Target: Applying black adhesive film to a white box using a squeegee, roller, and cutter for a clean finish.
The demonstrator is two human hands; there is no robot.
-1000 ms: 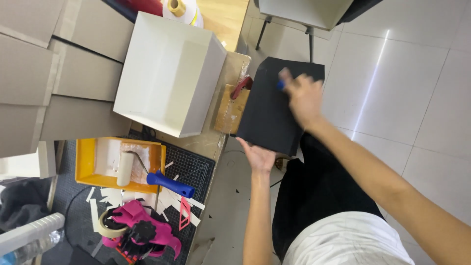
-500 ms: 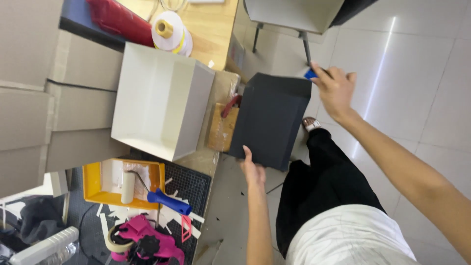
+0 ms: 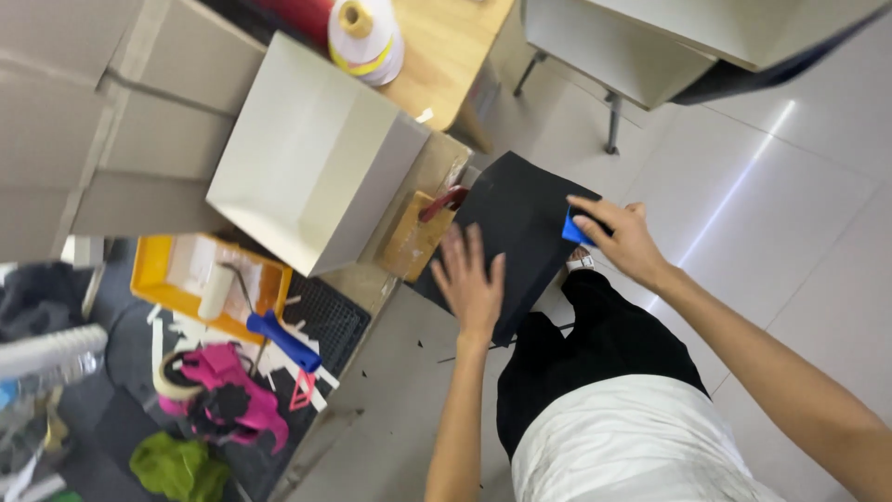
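Pressing flat and open-fingered, the left hand (image 3: 471,284) steadies a black rectangular box (image 3: 520,232) over the person's lap; the right hand (image 3: 624,240) pinches a small blue scraper (image 3: 575,228) against its far edge; smoothing looks underway, probably unfinished; a large white box (image 3: 311,158) stands nearby.

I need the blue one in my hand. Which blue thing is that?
The small blue piece under your right hand on the black sheet, not the blue-handled roller by the yellow tray.
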